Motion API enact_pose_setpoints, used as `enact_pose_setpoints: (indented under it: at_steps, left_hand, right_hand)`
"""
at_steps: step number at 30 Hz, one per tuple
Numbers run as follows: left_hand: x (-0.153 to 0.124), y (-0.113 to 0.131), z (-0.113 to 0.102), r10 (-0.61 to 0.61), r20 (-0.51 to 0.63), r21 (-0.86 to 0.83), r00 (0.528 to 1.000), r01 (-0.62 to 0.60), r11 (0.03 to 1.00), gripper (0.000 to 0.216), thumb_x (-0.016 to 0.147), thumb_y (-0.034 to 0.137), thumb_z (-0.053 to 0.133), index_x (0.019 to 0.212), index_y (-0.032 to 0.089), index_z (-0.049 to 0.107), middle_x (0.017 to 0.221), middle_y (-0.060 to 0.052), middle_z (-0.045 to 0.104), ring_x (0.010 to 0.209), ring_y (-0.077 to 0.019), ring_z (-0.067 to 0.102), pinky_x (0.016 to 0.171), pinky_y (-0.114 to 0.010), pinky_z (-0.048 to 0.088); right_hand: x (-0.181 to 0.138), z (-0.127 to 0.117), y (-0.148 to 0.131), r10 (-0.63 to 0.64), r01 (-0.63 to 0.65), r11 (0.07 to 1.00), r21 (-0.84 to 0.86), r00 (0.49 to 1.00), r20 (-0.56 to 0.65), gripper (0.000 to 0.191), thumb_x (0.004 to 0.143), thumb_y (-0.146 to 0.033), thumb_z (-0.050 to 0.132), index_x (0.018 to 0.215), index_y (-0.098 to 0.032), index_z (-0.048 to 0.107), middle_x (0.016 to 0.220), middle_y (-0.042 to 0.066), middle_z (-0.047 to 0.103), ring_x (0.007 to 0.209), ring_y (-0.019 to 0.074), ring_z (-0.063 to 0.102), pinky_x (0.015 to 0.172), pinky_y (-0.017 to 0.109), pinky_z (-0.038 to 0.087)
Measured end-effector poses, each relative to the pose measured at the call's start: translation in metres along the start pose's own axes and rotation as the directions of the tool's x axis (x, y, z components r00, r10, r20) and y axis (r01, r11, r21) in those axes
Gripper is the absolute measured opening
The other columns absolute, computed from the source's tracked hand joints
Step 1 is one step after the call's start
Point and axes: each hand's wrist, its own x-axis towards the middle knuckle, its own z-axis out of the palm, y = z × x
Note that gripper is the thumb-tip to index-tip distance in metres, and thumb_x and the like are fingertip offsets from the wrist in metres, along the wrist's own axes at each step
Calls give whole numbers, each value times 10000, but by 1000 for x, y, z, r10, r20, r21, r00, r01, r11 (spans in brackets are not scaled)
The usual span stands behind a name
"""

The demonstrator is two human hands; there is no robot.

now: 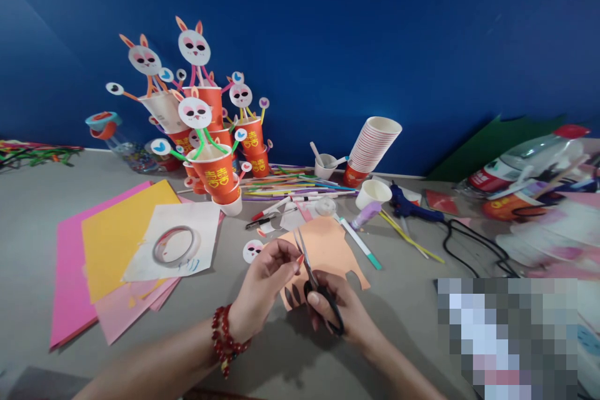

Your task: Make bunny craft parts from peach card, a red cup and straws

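Note:
Between the thumb and fingers of my left hand (pixel 268 281) is a small orange paper piece (pixel 300 259), pointed like the rabbit ears nearby. My right hand (pixel 340 306) grips black-handled scissors (pixel 307 262), whose blades point up and away beside that piece. Under both hands lies a peach paper sheet (pixel 328 250) with leaf-shaped holes and notches cut from its edges. Just beyond my left hand a white paper rabbit face (pixel 253 251) lies flat, partly hidden, with an orange ear at its top.
Paper-cup rabbits (pixel 215 172) stand stacked at the back left. Coloured sheets (pixel 70 275) and a tape roll (pixel 174 247) lie left. Pipe cleaners (pixel 300 186), a cup stack (pixel 374 147), a glue gun (pixel 415 205) with its cord, and a bottle (pixel 529 162) sit behind and right.

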Motion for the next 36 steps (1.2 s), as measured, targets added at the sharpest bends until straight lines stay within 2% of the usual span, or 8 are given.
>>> enact_pose_setpoints:
  at_steps: [10, 17, 26, 28, 31, 34, 36]
  left_hand:
    - [1, 0, -3, -4, 21, -12, 1000, 4, 1000, 126, 775, 241, 719, 845, 178, 635, 808, -5, 576, 745, -131, 499, 700, -237, 396]
    - [2, 4, -3, -1, -9, 0, 1000, 1, 1000, 137, 752, 248, 735, 825, 177, 644, 802, -9, 583, 739, -136, 508, 691, -237, 396]
    - [6, 7, -6, 63, -24, 37, 998, -62, 997, 129, 776, 256, 716, 830, 183, 624, 799, -5, 580, 750, -142, 536, 714, -247, 409]
    - [6, 8, -7, 85, -27, 64, 996, -83, 994, 121, 785, 251, 704, 836, 183, 618, 810, -4, 577, 749, -140, 540, 724, -254, 416]
    - [6, 8, -6, 95, 0, 108, 996, -94, 990, 114, 799, 254, 685, 840, 186, 603, 817, -3, 570, 739, -139, 538, 714, -260, 427]
    - [5, 4, -4, 58, 74, 194, 996, -72, 978, 90, 809, 226, 655, 858, 191, 587, 793, 2, 561, 723, -137, 532, 670, -247, 426]
    - [3, 1, -3, 32, 138, 283, 990, -71, 956, 85, 806, 191, 638, 860, 191, 573, 774, 5, 556, 707, -134, 534, 640, -236, 424]
  right_hand:
    - [0, 0, -1, -14, 13, 999, -39, 1000, -19, 589, 666, -747, 673, 640, -205, 442, 521, -50, 503, 408, 93, 480, 411, 203, 308]
    - [0, -3, -4, -13, 12, 997, -74, 1000, -17, 581, 671, -742, 669, 635, -206, 448, 514, -43, 507, 412, 102, 485, 417, 210, 297]
    - [0, -3, -11, -3, 1, 997, -81, 1000, -27, 575, 662, -723, 685, 600, -222, 411, 500, -41, 524, 390, 92, 437, 392, 218, 302]
    - [1, -5, -11, -16, 13, 998, -64, 998, -55, 562, 672, -692, 702, 601, -221, 404, 496, -44, 522, 388, 87, 428, 393, 216, 302]
    - [1, -8, -11, -78, 77, 997, -16, 981, -178, 480, 704, -590, 746, 654, -210, 455, 527, -46, 530, 448, 102, 477, 443, 220, 357]
    - [0, -9, -10, -159, 177, 984, 37, 944, -289, 393, 700, -487, 794, 783, -194, 546, 713, 4, 617, 622, 141, 564, 531, 234, 425]
    - [1, -8, -10, -192, 228, 970, 82, 931, -310, 380, 703, -457, 796, 846, -197, 559, 808, 27, 638, 683, 152, 571, 548, 238, 433]
